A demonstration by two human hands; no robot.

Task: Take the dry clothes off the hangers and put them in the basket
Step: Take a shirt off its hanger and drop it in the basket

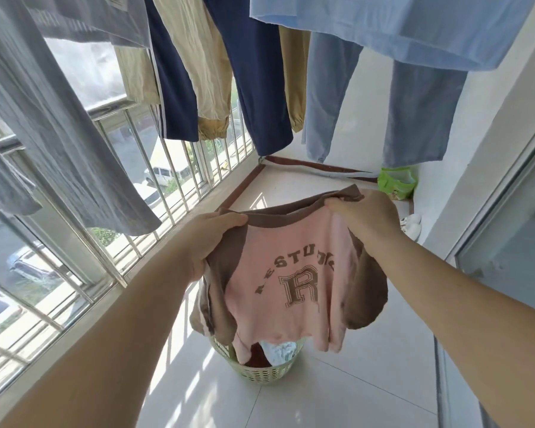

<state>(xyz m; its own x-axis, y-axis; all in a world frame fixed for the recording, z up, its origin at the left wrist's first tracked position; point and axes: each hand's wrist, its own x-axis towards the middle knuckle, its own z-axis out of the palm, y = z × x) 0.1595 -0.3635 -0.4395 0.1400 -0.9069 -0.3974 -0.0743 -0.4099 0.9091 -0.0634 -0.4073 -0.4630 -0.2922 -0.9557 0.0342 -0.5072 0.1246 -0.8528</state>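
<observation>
Both hands, left (210, 242) and right (365, 216), grip the pink shirt (291, 273) by its shoulders above the basket (260, 373). Risk: wide-spread fabric draping over the rim onto the floor.

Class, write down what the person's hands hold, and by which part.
Both hands, left hand and right hand, grip the pink shirt with brown sleeves at its shoulders, beside the collar.

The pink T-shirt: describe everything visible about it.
The pink T-shirt looks like soft knit, with brown collar and sleeves and a brown print with a large R. It hangs spread out, front facing the camera, off any hanger. The left hand and right hand grip its shoulders. Its hem hangs just over the basket.
</observation>
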